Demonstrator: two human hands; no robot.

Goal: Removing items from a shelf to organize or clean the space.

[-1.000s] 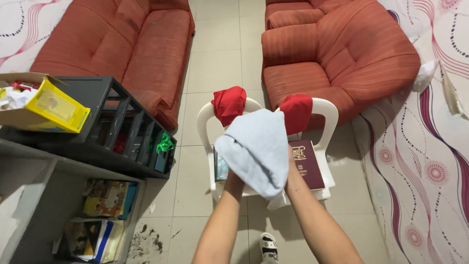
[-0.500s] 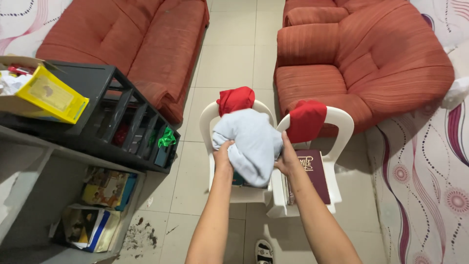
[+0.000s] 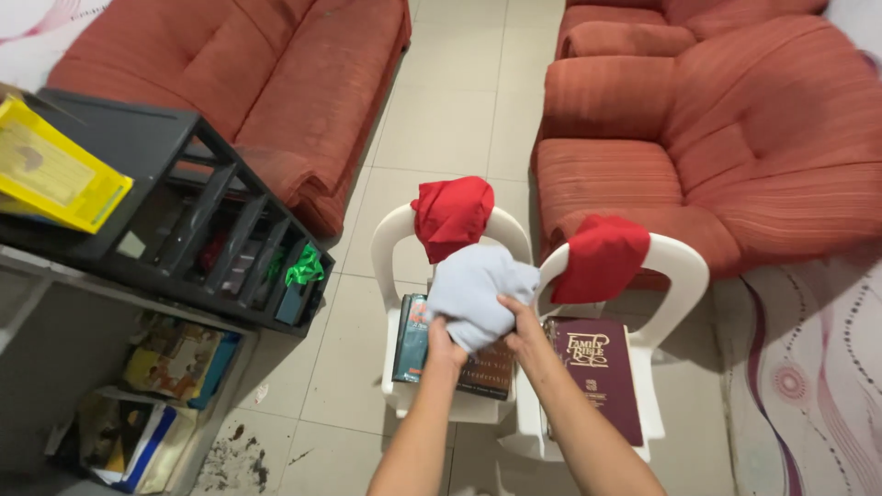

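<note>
My left hand (image 3: 445, 342) and my right hand (image 3: 521, 327) both grip a light blue-grey cloth (image 3: 475, 290), bunched between them above the left white plastic chair (image 3: 393, 241). Books (image 3: 411, 337) lie on that chair's seat under the cloth. A red cloth (image 3: 451, 215) hangs over its backrest. A second white plastic chair (image 3: 681, 272) stands to the right with another red cloth (image 3: 600, 258) over its back and a dark maroon book (image 3: 598, 368) on its seat.
A red sofa (image 3: 248, 87) is at the upper left, a red armchair (image 3: 735, 129) at the upper right. A black crate (image 3: 197, 225) with a yellow box (image 3: 55, 174) sits on a grey shelf holding books (image 3: 152, 395) at the left. A patterned cloth (image 3: 808, 377) lies at the right.
The cloth was held spread out in front of me; now it is lowered and bunched together between both hands over the left chair. The view has moved closer to the chairs.
</note>
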